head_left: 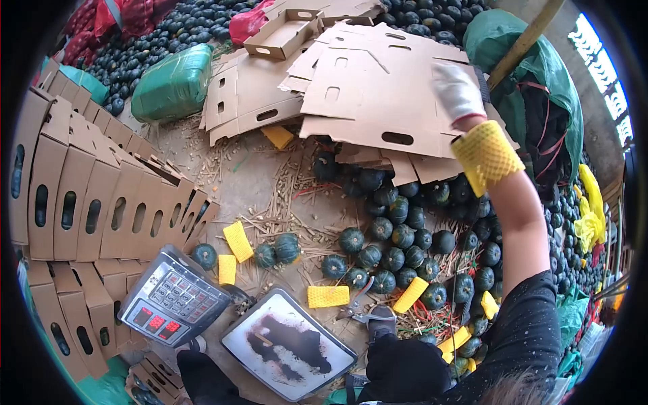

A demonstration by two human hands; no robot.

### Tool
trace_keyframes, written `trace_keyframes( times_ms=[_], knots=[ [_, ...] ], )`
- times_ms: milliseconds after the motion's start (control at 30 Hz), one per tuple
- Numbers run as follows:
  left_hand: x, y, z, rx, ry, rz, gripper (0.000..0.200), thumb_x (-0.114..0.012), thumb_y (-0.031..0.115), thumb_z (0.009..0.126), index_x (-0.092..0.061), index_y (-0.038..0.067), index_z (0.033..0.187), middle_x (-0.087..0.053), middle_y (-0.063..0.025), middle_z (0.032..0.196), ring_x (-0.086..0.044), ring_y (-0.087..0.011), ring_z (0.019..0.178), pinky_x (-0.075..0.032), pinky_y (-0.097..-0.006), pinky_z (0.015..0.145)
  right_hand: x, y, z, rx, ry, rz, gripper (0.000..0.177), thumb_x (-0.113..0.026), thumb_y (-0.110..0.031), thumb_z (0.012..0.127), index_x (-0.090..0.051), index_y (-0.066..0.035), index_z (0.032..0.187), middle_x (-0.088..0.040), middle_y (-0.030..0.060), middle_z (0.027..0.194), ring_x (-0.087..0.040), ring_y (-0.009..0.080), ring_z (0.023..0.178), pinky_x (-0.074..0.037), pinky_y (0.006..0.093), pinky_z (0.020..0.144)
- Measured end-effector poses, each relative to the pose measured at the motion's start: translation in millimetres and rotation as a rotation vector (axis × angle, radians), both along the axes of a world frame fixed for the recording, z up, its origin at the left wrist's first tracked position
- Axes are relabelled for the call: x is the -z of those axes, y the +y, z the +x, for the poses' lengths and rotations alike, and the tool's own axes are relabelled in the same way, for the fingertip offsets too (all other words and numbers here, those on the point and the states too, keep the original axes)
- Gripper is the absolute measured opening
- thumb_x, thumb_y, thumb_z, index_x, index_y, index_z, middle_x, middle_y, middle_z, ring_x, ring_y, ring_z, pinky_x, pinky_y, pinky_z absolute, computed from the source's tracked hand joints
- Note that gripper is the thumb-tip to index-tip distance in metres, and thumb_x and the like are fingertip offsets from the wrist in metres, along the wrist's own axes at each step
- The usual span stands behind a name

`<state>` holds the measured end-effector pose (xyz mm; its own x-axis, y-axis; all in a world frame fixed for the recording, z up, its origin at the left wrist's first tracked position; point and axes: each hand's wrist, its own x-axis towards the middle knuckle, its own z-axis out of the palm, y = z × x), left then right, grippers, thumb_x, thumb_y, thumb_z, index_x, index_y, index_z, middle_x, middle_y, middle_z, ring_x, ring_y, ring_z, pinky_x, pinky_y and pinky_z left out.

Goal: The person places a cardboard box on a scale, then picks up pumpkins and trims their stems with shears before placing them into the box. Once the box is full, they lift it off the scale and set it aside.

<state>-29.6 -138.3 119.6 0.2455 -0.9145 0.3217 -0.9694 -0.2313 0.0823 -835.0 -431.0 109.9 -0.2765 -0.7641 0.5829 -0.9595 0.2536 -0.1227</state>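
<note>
My right hand [459, 92], in a white glove, reaches over the right side of a stack of flat cardboard box blanks [368, 74]. Motion smears its fingers, so I cannot tell whether they grip the cardboard. A yellow foam net sleeve [487, 154] circles my forearm just below the glove. My left hand is out of sight. Dark green squashes [393, 236] lie heaped on the floor below the cardboard. In front of me a platform scale [290, 344] has a stained top, and its keypad display [172, 297] glows with red digits.
Cardboard cartons [101, 196] stand in rows at left, squashes visible through their holes. Yellow foam nets [329, 296] and a pair of pliers-like clippers [364, 312] lie near my foot. A green wrapped bale [172, 82] and an open cardboard tray [283, 34] are farther back. A pole [526, 44] slants at right.
</note>
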Motion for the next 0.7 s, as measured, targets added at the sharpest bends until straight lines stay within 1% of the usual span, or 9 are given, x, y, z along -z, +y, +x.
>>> trace_keyframes(
  times_ms=[67,133,167,233,300,333,500,633,700],
  knots=[
    [12,-1,2,0.038,0.147,-0.080,0.052,-0.055,0.039,0.106,-0.056,0.001,0.141,-0.063,-0.0198,0.134,-0.057,-0.0370,0.127,-0.042,-0.0431,0.111,-11,3,110,-0.207,-0.127,0.285,0.048,-0.073,-0.039,0.087,-0.070,-0.011,0.126,-0.069,0.0183,0.123,-0.063,0.0346,0.121,-0.050,0.0430,0.104],
    [14,-3,8,0.077,0.291,-0.170,0.051,-0.055,0.038,0.106,-0.056,0.001,0.141,-0.062,-0.0203,0.135,-0.056,-0.0375,0.129,-0.042,-0.0437,0.112,-17,4,176,-0.057,-0.026,0.941,0.052,-0.073,-0.037,0.083,-0.067,-0.011,0.127,-0.068,0.0214,0.122,-0.064,0.0347,0.120,-0.052,0.0425,0.101],
    [0,-5,2,0.067,0.281,-0.176,0.051,-0.055,0.038,0.106,-0.056,0.001,0.141,-0.062,-0.0203,0.135,-0.056,-0.0375,0.129,-0.042,-0.0437,0.112,10,10,167,-0.067,0.092,0.833,0.041,-0.068,-0.028,0.085,-0.067,-0.013,0.123,-0.068,0.0208,0.122,-0.065,0.0336,0.117,-0.054,0.0428,0.097],
    [-28,-7,-22,-0.004,0.225,0.032,0.053,-0.057,0.036,0.105,-0.052,0.001,0.144,-0.055,-0.0220,0.144,-0.052,-0.0397,0.134,-0.040,-0.0475,0.114,65,8,145,0.063,0.128,0.503,0.026,-0.067,-0.028,0.086,-0.072,-0.015,0.108,-0.072,0.0157,0.108,-0.069,0.0344,0.103,-0.056,0.0438,0.090],
    [-10,4,6,0.010,0.231,0.047,0.056,-0.059,0.036,0.105,-0.048,0.002,0.148,-0.050,-0.0211,0.149,-0.049,-0.0392,0.136,-0.038,-0.0480,0.115,47,15,145,0.061,0.052,0.554,0.014,-0.065,-0.024,0.088,-0.073,-0.016,0.097,-0.073,0.0127,0.092,-0.070,0.0352,0.088,-0.057,0.0462,0.081],
    [0,10,23,0.044,0.241,0.067,0.060,-0.061,0.035,0.104,-0.045,0.002,0.151,-0.046,-0.0202,0.154,-0.047,-0.0388,0.138,-0.036,-0.0485,0.117,37,15,142,-0.035,0.097,0.432,0.013,-0.066,-0.026,0.088,-0.073,-0.015,0.091,-0.071,0.0125,0.082,-0.070,0.0359,0.078,-0.057,0.0484,0.076],
    [-5,-15,-6,0.135,0.189,0.017,0.052,-0.059,0.027,0.104,-0.048,-0.001,0.147,-0.052,-0.0224,0.146,-0.052,-0.0393,0.132,-0.039,-0.0480,0.114,-10,-47,138,-0.076,0.385,-0.051,0.011,-0.066,-0.021,0.088,-0.076,-0.017,0.085,-0.073,0.0115,0.083,-0.072,0.0335,0.081,-0.059,0.0462,0.074],
    [-4,-20,-10,0.211,0.173,-0.018,0.046,-0.057,0.020,0.104,-0.051,-0.004,0.143,-0.057,-0.0241,0.139,-0.055,-0.0397,0.127,-0.042,-0.0477,0.111,37,-126,157,0.025,0.163,0.372,0.014,-0.065,-0.017,0.087,-0.076,-0.010,0.094,-0.073,0.0168,0.089,-0.073,0.0348,0.089,-0.059,0.0464,0.080],
    [-5,-21,-6,0.258,0.170,-0.038,0.044,-0.056,0.016,0.104,-0.053,-0.005,0.142,-0.059,-0.0249,0.136,-0.057,-0.0399,0.125,-0.043,-0.0475,0.110,55,-118,188,0.131,0.111,0.672,0.016,-0.063,-0.015,0.088,-0.074,-0.011,0.098,-0.073,0.0166,0.095,-0.073,0.0343,0.095,-0.058,0.0456,0.084]
  ],
)
